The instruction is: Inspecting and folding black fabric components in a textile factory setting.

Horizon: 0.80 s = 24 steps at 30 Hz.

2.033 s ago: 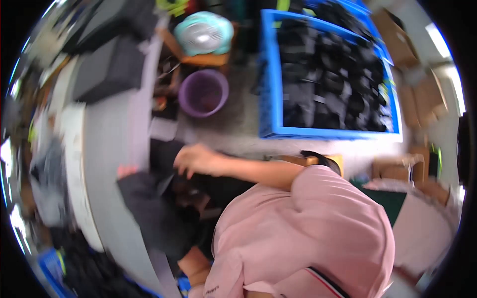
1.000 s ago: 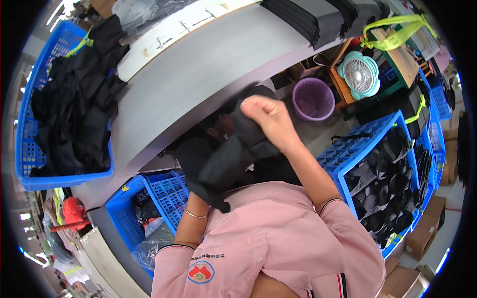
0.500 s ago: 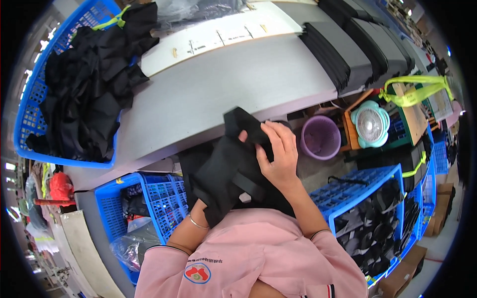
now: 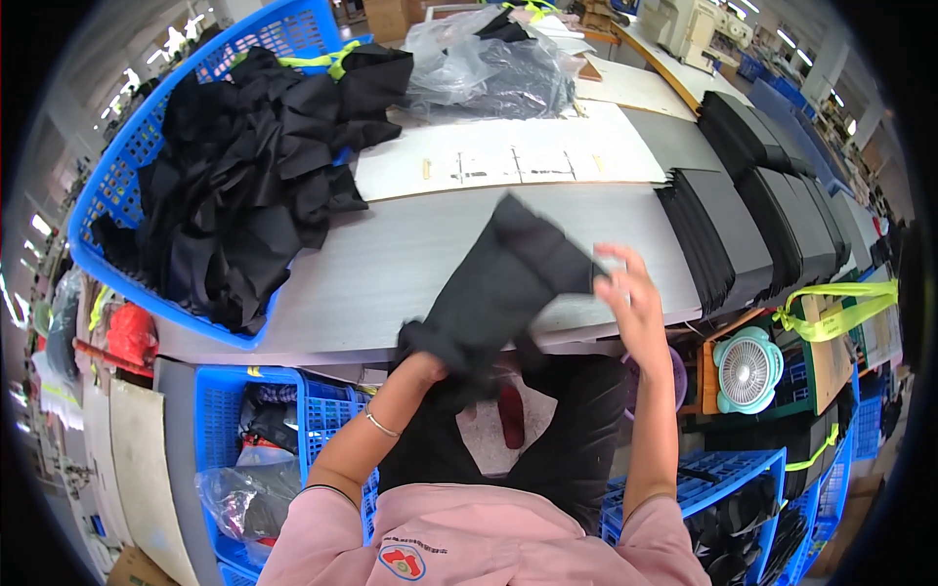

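A black fabric piece (image 4: 503,278), sewn like a sleeve or pouch, is stretched out above the near edge of the grey table (image 4: 332,293). My left hand (image 4: 427,368) goes into or behind its bunched lower end; the fingers are hidden by the cloth. At the right corner of the piece, my right hand (image 4: 633,298) pinches the edge between thumb and fingertips, with the other fingers raised. A short strap-like strip hangs below the cloth, blurred by motion.
On the left, a blue basket (image 4: 107,249) overflows with black fabric pieces (image 4: 234,176). Flat black stacks (image 4: 728,230) line the table's right side. A white marked board (image 4: 508,156) and plastic bags (image 4: 498,73) lie farther back. A small fan (image 4: 747,369) and blue crates (image 4: 699,474) stand right.
The fabric piece has moved up and away from my lap, over the table edge. My right hand has shifted right, drawing the corner outward. The view has tilted up, showing more table.
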Available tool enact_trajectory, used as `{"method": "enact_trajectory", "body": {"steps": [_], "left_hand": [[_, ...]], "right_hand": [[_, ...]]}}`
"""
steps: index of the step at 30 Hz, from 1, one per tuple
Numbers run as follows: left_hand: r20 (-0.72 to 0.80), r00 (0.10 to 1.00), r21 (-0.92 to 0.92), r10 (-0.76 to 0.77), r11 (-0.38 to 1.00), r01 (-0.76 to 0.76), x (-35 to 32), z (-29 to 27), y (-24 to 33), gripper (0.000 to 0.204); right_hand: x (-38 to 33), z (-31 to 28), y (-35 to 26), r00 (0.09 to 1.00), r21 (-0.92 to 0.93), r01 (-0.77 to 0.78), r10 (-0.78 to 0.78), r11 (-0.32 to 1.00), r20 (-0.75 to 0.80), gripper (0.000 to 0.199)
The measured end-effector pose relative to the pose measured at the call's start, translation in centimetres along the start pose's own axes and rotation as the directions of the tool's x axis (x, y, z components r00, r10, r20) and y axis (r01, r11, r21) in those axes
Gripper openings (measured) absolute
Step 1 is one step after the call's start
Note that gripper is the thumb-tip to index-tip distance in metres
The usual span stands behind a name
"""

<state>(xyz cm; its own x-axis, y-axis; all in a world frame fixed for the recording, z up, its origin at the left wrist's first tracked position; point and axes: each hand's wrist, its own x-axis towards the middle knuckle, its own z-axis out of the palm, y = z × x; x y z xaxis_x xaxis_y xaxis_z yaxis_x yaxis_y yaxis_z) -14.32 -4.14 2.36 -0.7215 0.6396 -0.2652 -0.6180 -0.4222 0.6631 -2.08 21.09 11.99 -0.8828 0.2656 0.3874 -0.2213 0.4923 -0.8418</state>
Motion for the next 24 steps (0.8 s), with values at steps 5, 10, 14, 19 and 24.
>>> {"method": "enact_trajectory", "body": {"steps": [5,10,14,19,24], "left_hand": [[0.149,0.958,0.475,0.246,0.832,-0.287,-1.9,2.8,-2.2,0.033],[-0.115,0.845,0.599,0.523,0.715,-0.361,-3.2,2.8,1.0,0.016],[0.156,0.692,0.803,0.704,0.317,-0.504,1.5,3.0,3.5,0.026],[0.133,0.947,0.58,0.293,0.751,-0.314,4.5,2.4,3.5,0.031],[0.189,0.982,0.484,0.01,0.869,-0.102,5.2,1.0,3.2,0.031]], "right_hand": [[3.4,3.5,-1.3,0.956,-0.383,0.056,-0.16,0.922,-0.248,0.033],[-2.6,7.0,-9.0,0.796,0.147,0.443,-0.463,0.884,0.39,0.042],[-3.3,9.4,-14.9,0.572,0.647,0.547,-0.802,0.531,0.175,0.032],[-4.3,7.7,-14.9,0.704,0.53,0.607,-0.71,0.593,-0.013,0.019],[-6.2,5.3,-6.7,0.968,0.334,-0.131,0.193,0.934,-0.16,0.021]]}}
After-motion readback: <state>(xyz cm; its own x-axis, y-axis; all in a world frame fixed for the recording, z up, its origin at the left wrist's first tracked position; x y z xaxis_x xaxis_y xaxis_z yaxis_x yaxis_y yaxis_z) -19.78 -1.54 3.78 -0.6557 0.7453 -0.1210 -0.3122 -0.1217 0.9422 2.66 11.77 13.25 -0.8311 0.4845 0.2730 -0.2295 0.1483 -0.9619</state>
